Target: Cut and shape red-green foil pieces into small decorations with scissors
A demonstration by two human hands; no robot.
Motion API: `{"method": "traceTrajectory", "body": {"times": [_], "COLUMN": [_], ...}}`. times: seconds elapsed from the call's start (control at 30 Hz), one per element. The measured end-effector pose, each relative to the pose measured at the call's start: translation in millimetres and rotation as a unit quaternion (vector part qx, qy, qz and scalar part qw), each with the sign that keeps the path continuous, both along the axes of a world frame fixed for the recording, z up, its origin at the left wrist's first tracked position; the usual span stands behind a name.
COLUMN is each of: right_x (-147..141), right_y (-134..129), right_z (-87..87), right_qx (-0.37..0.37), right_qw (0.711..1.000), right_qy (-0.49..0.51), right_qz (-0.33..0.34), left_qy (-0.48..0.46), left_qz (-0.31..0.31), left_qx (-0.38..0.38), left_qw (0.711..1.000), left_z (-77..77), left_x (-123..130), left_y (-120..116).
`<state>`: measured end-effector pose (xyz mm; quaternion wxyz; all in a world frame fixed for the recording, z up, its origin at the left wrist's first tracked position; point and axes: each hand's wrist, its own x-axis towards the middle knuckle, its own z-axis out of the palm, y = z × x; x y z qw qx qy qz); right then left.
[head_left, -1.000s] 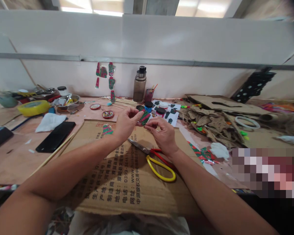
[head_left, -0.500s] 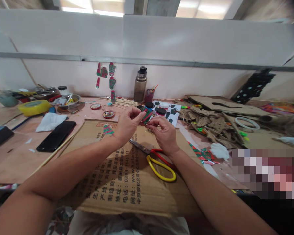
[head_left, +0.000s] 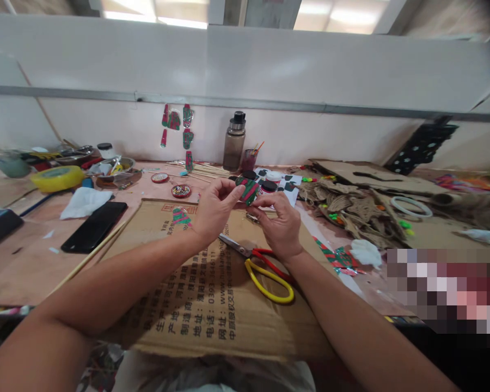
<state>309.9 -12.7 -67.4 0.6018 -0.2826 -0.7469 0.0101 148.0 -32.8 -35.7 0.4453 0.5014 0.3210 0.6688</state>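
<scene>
My left hand (head_left: 216, 209) pinches a small green-and-red striped cutout piece (head_left: 247, 190) by its left side, raised above the far edge of the cardboard (head_left: 179, 326). At the piece's lower right edge my right hand (head_left: 281, 223) is closed, thumb and finger together on its rim. Scissors (head_left: 245, 253) with one red and one yellow handle lie on the cardboard below my hands, blades partly apart. A second striped cutout (head_left: 182, 216) rests on the cardboard left of my left hand.
Behind my hands stand a water bottle (head_left: 234, 142) and paint jars (head_left: 268, 187). Several striped cutouts (head_left: 188, 139) are stuck to the wall. A phone (head_left: 93, 227) and yellow tape roll (head_left: 57, 178) lie left; brown rope pieces (head_left: 351, 209) are heaped right.
The striped piece has turned so more of its flat face shows, shifting slightly right. My right hand has moved slightly right with its fingers still at the piece's edge.
</scene>
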Motion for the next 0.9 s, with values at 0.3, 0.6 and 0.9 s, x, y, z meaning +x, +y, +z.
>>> {"method": "traceTrajectory", "body": {"times": [0.3, 0.6, 0.9], "right_x": [1.1, 1.9, 1.2], "right_y": [0.7, 0.5, 0.5], "right_z": [0.7, 4.3, 5.3], "right_qx": [-0.002, 0.044, 0.126], "right_qw": [1.0, 0.998, 0.988], "right_qy": [-0.001, -0.042, -0.08], "right_qz": [-0.009, -0.027, -0.035], "left_qy": [-0.011, -0.02, -0.078], "left_qz": [0.007, 0.005, -0.025], "left_qx": [0.004, -0.007, -0.034], "left_qw": [1.0, 1.0, 0.996], "left_z": [-1.9, 0.8, 2.6], "left_x": [0.7, 2.6, 4.8], "left_y": [1.7, -0.5, -2.4]}}
